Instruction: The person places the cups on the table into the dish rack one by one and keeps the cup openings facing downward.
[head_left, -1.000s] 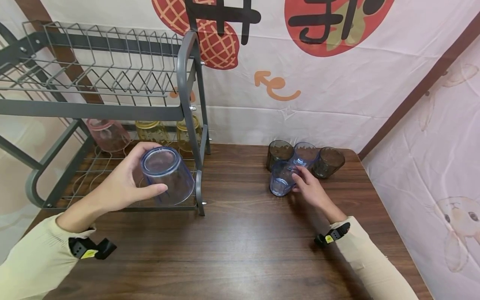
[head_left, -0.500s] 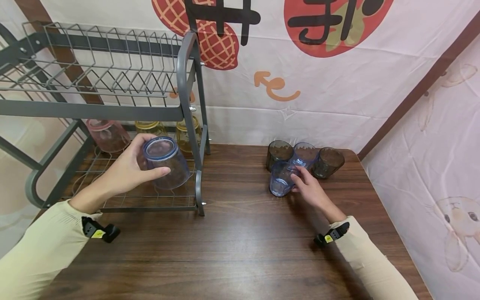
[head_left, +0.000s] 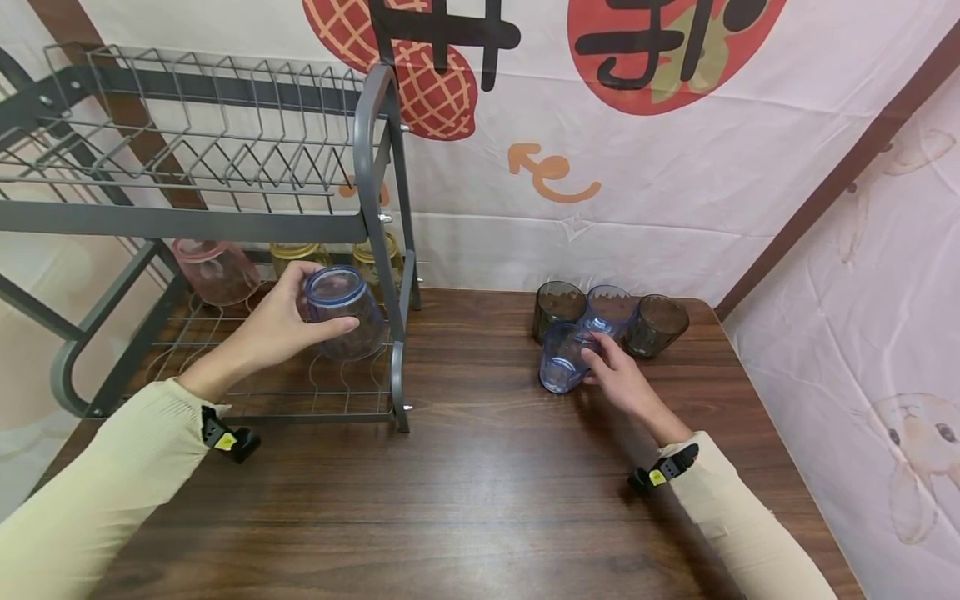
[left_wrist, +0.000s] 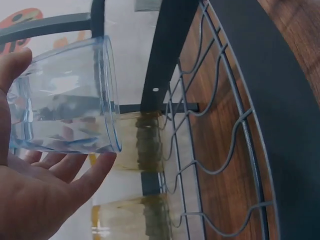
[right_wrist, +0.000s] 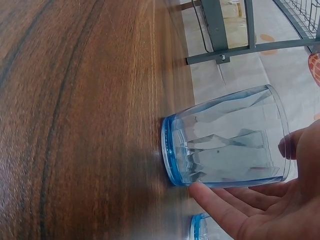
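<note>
My left hand [head_left: 281,325] grips a clear blue glass [head_left: 348,321], turned base up, over the lower wire shelf [head_left: 300,417] of a dark grey dish rack. In the left wrist view its rim [left_wrist: 110,95] faces the shelf wires, fingertips near the rim. On the table at right, my right hand [head_left: 622,379] holds a second blue glass [head_left: 561,367], base down. The right wrist view shows the thumb [right_wrist: 289,146] at this glass's rim and the fingers along its side. Behind it stand another blue glass [head_left: 611,307] and two dark grey glasses [head_left: 558,308].
Upside-down glasses stand at the back of the lower shelf: a pink glass [head_left: 217,271] and two yellow glasses [head_left: 300,258]. The rack's upper tier [head_left: 187,221] overhangs them, and its right upright [head_left: 393,275] rises beside my left hand. A printed cloth [head_left: 487,242] hangs behind the table.
My left hand has moved the upside-down blue glass to the right and farther back over the lower shelf. My right hand and its glass stay in place.
</note>
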